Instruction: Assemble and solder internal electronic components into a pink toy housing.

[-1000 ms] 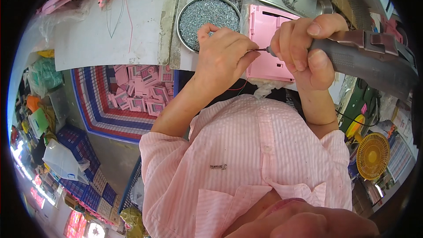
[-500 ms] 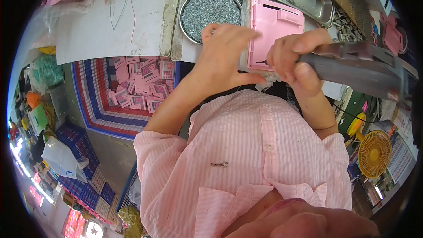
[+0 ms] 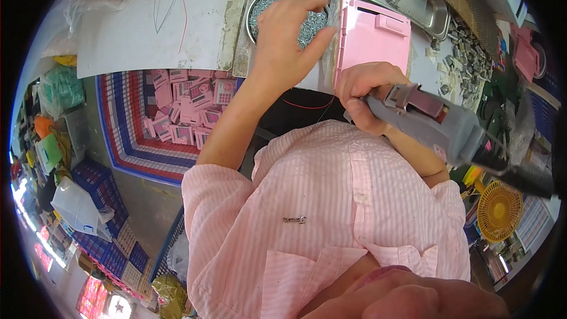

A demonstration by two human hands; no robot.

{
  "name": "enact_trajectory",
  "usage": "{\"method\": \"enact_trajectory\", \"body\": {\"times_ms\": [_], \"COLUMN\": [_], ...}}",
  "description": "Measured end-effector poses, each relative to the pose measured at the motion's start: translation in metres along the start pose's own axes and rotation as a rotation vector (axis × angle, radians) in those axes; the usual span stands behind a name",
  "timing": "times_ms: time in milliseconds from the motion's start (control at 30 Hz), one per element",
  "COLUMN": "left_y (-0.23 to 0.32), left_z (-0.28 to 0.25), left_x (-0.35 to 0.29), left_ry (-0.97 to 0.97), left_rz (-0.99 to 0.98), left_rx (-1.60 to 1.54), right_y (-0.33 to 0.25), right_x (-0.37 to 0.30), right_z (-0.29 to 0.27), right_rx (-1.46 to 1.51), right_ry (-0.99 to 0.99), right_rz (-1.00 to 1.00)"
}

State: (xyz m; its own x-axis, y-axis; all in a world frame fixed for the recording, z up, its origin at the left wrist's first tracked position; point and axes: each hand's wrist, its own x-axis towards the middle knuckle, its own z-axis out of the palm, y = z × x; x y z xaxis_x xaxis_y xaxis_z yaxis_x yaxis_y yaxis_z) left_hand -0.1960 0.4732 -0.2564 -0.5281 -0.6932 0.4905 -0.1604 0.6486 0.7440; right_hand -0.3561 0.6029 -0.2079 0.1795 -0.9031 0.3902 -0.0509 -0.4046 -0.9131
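Observation:
My left hand (image 3: 283, 44) is over a round metal bowl of small silvery screws (image 3: 277, 1), its thumb spread away from the fingers. The fingertips bend above the screws, and nothing shows between them. Wrapped round a grey electric screwdriver (image 3: 431, 118), my right hand (image 3: 369, 91) is at the near edge of a pink plastic panel (image 3: 378, 35). The screwdriver's tail points to the lower right; its tip is hidden by my hand. The panel lies on the bench beside the bowl and has a slot and a raised bar near its far end.
Behind the panel stands a metal tray (image 3: 434, 15) with dark screws in its compartments. Small metal pieces (image 3: 463, 56) lie loose to its right. Left of me, a striped basket (image 3: 127, 136) holds several pink calculator-like parts (image 3: 198, 100). Thin wires (image 3: 183, 23) lie on the bench.
My left hand has moved up from beside the panel to over the bowl. My right hand has come down and left with the screwdriver, whose tail now slants lower.

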Motion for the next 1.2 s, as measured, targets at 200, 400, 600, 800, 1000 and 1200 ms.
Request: {"method": "enact_trajectory", "body": {"times_ms": [200, 400, 600, 800, 1000, 1200], "left_y": [0.024, 0.021, -0.041, -0.111, -0.109, -0.066], "left_z": [0.079, 0.013, -0.151, -0.171, -0.116, -0.166], "left_x": [0.063, 0.06, -0.156, -0.52, -0.272, 0.06], "left_ry": [-0.366, -0.037, 0.917, 1.325, 0.978, 0.573], "left_rz": [0.221, 0.311, -0.574, -1.324, -1.15, -0.013], "left_rx": [0.385, 0.007, -0.086, -0.845, 0.147, 0.447], "right_y": [-0.017, -0.086, -0.081, -0.055, -0.062, -0.055], "right_x": [0.023, 0.024, -0.008, 0.021, 0.015, 0.013], "right_z": [-0.008, -0.102, -0.118, -0.106, -0.104, -0.106], "right_rx": [0.452, 0.649, 0.702, 0.553, 0.277, -0.021], "right_ry": [0.071, 0.174, 0.31, 0.197, 0.346, 0.536], "right_rz": [-0.023, -0.38, -0.214, -0.117, 0.0, 0.023]}}
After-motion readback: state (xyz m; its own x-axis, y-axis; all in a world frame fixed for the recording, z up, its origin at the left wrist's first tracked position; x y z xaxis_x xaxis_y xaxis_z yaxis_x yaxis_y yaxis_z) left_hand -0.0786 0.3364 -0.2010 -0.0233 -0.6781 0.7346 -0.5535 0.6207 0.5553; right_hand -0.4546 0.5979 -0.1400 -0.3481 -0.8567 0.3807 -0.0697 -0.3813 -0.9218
